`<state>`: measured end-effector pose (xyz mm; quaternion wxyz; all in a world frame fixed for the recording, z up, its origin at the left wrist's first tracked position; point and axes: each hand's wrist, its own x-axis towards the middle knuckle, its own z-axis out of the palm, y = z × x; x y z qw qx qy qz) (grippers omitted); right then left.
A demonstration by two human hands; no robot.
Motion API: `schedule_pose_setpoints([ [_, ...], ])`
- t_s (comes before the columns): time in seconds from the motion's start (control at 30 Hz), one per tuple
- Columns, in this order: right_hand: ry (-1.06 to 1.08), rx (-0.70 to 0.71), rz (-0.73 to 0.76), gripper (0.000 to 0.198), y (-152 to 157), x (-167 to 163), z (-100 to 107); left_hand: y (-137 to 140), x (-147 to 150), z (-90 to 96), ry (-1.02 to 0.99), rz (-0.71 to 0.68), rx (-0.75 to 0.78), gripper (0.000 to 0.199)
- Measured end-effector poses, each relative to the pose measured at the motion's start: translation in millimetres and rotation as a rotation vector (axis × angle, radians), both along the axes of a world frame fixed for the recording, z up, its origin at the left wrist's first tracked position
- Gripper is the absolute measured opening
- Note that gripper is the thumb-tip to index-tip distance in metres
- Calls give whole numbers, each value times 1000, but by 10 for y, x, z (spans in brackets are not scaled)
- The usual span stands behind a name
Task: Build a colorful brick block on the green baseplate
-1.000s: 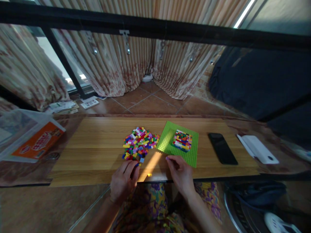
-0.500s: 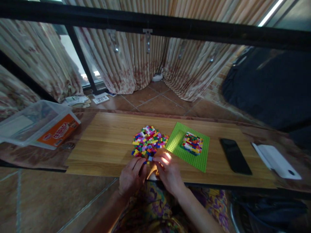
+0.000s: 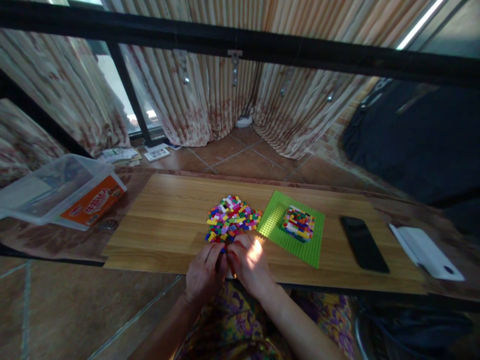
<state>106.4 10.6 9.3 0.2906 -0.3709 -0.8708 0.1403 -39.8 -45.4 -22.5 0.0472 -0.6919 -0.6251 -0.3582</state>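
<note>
My left hand point(image 3: 205, 270) is closed at the table's front edge, its fingertips pinching small toy bricks; a bit of a blue brick point(image 3: 224, 250) shows there. My right hand point(image 3: 250, 262) meets it from the right with curled fingers, a patch of sunlight across its back. Whatever sits between the right fingertips is hidden. Just beyond both hands lies a pile of loose colourful bricks point(image 3: 233, 216). To the right, a green baseplate point(image 3: 273, 212) carries a low block built of multicoloured bricks point(image 3: 299, 223).
A clear plastic box point(image 3: 48, 207) with an orange label stands at the far left. On the right lie a dark phone point(image 3: 363, 243) and a white flat object point(image 3: 425, 251). The wooden tabletop point(image 3: 161, 215) ends close in front of my body.
My right hand has moved slightly left, bringing its fingertips against the left ones. The light blue brick seen at its fingertips is now hidden. The view has shifted a little.
</note>
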Motion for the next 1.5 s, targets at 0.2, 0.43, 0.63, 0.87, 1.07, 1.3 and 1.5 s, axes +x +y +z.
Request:
schedule_pose_setpoints([
  [0.2,18,-23,-3,22,2,-1,-24,19,-5,-19,17,7,10,22],
  [0.43,338,-278,-326,15,3,398,60,25,-9,-2,51,6,55,19],
  [0.63,576,-323,-759,33,107,1176,5,29,-10,-9,73,-10,68,20],
  [0.87,488,-241,-886,37,253,1507,-91,37,-19,-12,72,-26,66,20],
  [1.07,450,-223,-915,37,285,1445,-105,35,-22,-6,82,-25,55,20],
  [1.3,598,-238,-874,34,327,1489,-229,34,-24,-20,87,-20,76,21],
  [1.5,709,-261,-863,31,376,1505,-279,27,-32,-24,81,-30,76,23],
])
